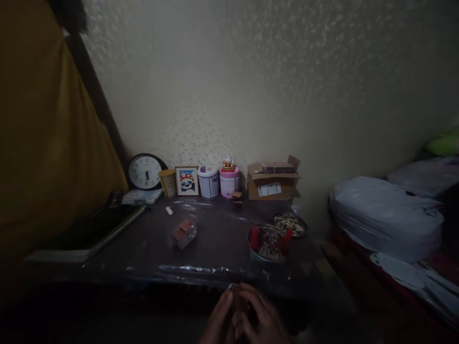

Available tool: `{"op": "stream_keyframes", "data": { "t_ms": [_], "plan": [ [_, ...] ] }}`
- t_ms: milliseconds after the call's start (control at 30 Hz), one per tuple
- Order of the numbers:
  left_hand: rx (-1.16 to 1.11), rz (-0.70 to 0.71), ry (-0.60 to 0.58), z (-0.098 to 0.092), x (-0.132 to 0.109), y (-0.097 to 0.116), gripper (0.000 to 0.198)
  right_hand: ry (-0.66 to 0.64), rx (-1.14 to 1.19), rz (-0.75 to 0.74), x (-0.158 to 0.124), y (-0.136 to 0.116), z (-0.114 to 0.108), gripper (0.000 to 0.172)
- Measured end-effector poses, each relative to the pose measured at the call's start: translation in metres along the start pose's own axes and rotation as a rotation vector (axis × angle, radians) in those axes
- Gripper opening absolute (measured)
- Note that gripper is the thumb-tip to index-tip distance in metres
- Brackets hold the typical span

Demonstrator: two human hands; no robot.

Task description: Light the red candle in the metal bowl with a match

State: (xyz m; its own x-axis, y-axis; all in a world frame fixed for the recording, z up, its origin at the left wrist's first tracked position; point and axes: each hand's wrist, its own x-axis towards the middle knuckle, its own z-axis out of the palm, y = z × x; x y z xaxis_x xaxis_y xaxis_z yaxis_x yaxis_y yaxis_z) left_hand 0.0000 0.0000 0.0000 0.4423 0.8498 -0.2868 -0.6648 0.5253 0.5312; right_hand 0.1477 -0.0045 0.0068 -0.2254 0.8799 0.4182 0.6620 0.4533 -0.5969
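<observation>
At the table's near edge, my left hand (219, 316) and my right hand (264, 315) are close together, fingers curled around a small flat reddish-brown box (238, 301). My left thumb presses one side of it, and the right fingers wrap over the other. Its lower part is hidden by the fingers, and dim light blurs its details. Beyond my hands, a clear-wrapped pack of similar reddish-brown boxes (184, 233) lies on the dark table (215, 239). To the right stands a round tin (267, 255) with dark-and-pale contents and red pieces at its rim.
Behind that tin is a shallow dish (290, 224) of thin pale sticks. Along the wall stand a clock (145, 171), a framed panda picture (187, 181), two lidded tubs (208, 184) and an open cardboard box (272, 186). White bags (383, 215) lie at right.
</observation>
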Motion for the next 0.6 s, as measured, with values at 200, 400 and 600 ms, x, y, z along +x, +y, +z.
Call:
{"op": "stream_keyframes", "data": {
  "t_ms": [200,400,600],
  "plan": [
    [-0.021,0.084,-0.04,0.009,0.006,-0.011,0.019,0.022,0.01,-0.029,0.0,-0.004,-0.005,0.031],
    [-0.011,0.063,-0.098,0.008,0.006,-0.011,0.02,0.004,0.005,-0.003,-0.002,-0.005,-0.009,0.019],
    [-0.08,0.021,-0.081,0.007,0.006,-0.008,0.021,-0.041,0.159,-0.011,0.004,-0.001,-0.024,0.017]
  ]
}}
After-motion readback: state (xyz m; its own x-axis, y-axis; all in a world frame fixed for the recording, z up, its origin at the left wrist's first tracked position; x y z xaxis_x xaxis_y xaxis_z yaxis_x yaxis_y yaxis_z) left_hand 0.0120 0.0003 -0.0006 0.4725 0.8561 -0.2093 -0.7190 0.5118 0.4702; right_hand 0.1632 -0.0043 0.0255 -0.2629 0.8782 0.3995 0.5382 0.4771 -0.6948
